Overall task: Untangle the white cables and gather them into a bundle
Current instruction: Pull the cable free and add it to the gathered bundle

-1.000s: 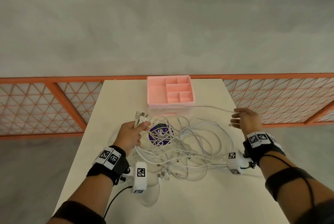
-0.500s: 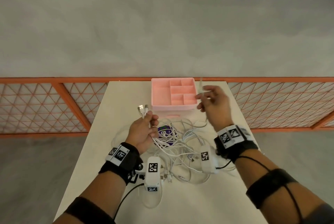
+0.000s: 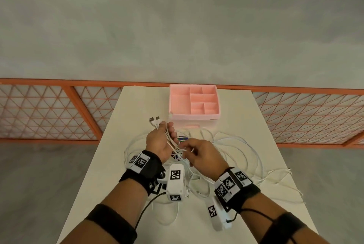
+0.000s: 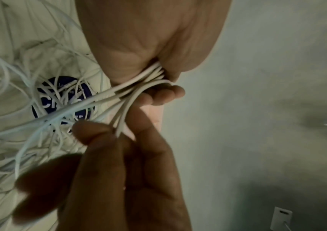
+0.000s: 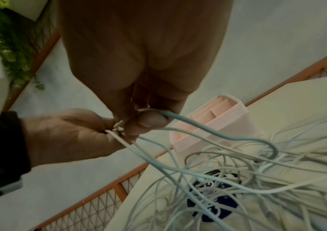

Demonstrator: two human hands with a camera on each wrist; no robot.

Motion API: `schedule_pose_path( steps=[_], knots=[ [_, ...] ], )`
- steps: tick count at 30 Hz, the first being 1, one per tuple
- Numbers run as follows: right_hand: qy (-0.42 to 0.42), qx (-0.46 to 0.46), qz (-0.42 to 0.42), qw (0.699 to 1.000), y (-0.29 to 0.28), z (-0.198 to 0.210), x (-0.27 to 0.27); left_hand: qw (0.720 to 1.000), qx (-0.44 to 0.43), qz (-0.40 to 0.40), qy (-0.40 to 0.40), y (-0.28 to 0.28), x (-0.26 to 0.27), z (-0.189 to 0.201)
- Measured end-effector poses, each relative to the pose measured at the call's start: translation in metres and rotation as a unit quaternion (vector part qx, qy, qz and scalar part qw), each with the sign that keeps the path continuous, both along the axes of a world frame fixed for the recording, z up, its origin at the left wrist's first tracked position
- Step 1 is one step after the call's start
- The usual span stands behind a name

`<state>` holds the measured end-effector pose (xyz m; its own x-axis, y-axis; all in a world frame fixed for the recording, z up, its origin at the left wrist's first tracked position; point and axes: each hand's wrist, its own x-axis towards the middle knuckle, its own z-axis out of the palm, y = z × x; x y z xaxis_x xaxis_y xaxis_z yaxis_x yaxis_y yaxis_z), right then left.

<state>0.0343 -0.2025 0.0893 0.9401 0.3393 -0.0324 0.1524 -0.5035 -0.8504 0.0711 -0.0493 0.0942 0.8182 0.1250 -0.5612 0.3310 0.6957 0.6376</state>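
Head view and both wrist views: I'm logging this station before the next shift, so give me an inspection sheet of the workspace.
Surface: pale table, largely covered by cable loops.
Job's things: white cables still tangled; several ends gathered in the left hand, plugs sticking out beyond the fingers.
Clutter: pink divided organiser at the far edge, compartments look empty; dark blue round sticker under the cables.
Hands: left grips the gathered ends; right hand pinches one cable beside it.
Cables: a black lead runs from the left wrist camera.
Surroundings: orange lattice railing, grey floor, green foliage.
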Motion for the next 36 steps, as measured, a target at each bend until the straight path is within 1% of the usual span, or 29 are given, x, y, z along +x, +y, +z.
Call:
schedule_pose_path(
  steps=[3, 9, 11, 13, 15, 17, 19, 20, 21, 22, 23, 24, 25, 26, 27, 28, 29, 30, 33, 36],
  knots=[
    [0.030, 0.002, 0.030, 0.999, -0.015, -0.004, -0.004, 1.000, -0.017, 0.016, -0.009, 0.010, 0.004, -0.004],
    [0.052, 0.018, 0.012, 0.998, -0.034, -0.013, -0.007, 0.999, -0.016, 0.005, -0.044, 0.008, 0.002, -0.008],
    [0.054, -0.002, 0.004, 0.999, -0.039, -0.013, -0.007, 0.998, -0.012, 0.006, -0.057, 0.007, 0.000, -0.008],
    [0.032, -0.061, -0.017, 0.997, -0.050, -0.017, -0.002, 0.997, -0.005, 0.009, -0.074, 0.010, 0.000, -0.006],
    [0.001, -0.147, -0.071, 0.987, -0.067, -0.026, 0.007, 0.996, 0.001, 0.004, -0.086, 0.017, 0.001, -0.004],
    [0.004, -0.211, -0.163, 0.964, -0.093, -0.037, 0.019, 0.995, 0.008, -0.003, -0.095, 0.025, 0.001, -0.002],
    [0.021, -0.243, -0.249, 0.937, -0.118, -0.042, 0.027, 0.994, 0.029, -0.011, -0.102, 0.028, -0.001, -0.001],
    [0.030, -0.248, -0.277, 0.928, -0.126, -0.043, 0.031, 0.993, 0.047, -0.020, -0.102, 0.027, -0.003, -0.001],
    [0.040, -0.239, -0.295, 0.924, -0.130, -0.041, 0.034, 0.992, 0.072, -0.034, -0.103, 0.025, -0.006, -0.001],
    [0.046, -0.194, -0.310, 0.930, -0.130, -0.036, 0.039, 0.988, 0.099, -0.052, -0.107, 0.022, -0.009, -0.002],
    [0.054, -0.101, -0.323, 0.939, -0.127, -0.030, 0.042, 0.983, 0.125, -0.072, -0.112, 0.018, -0.012, -0.002],
    [0.068, 0.022, -0.327, 0.943, -0.121, -0.020, 0.044, 0.978, 0.148, -0.091, -0.116, 0.014, -0.014, -0.003],
    [0.080, 0.144, -0.321, 0.933, -0.115, -0.009, 0.044, 0.973, 0.166, -0.107, -0.118, 0.011, -0.017, -0.004],
    [0.090, 0.255, -0.304, 0.913, -0.109, 0.004, 0.044, 0.969, 0.181, -0.119, -0.118, 0.007, -0.018, -0.004],
    [0.099, 0.344, -0.279, 0.891, -0.102, 0.019, 0.042, 0.965, 0.195, -0.127, -0.119, 0.004, -0.019, -0.003],
    [0.109, 0.407, -0.251, 0.872, -0.094, 0.032, 0.040, 0.961, 0.209, -0.134, -0.120, 0.000, -0.020, -0.003],
    [0.114, 0.437, -0.222, 0.864, -0.087, 0.044, 0.036, 0.959, 0.216, -0.137, -0.120, -0.004, -0.020, -0.003],
    [0.110, 0.439, -0.193, 0.871, -0.079, 0.053, 0.033, 0.959, 0.218, -0.137, -0.121, -0.008, -0.020, -0.002],
    [0.084, 0.359, -0.107, 0.923, -0.054, 0.060, 0.020, 0.963, 0.211, -0.129, -0.111, -0.022, -0.019, 0.002],
    [0.111, 0.263, -0.056, 0.957, -0.036, 0.042, 0.007, 0.973, 0.177, -0.109, -0.099, -0.028, -0.018, 0.008]
  ],
)
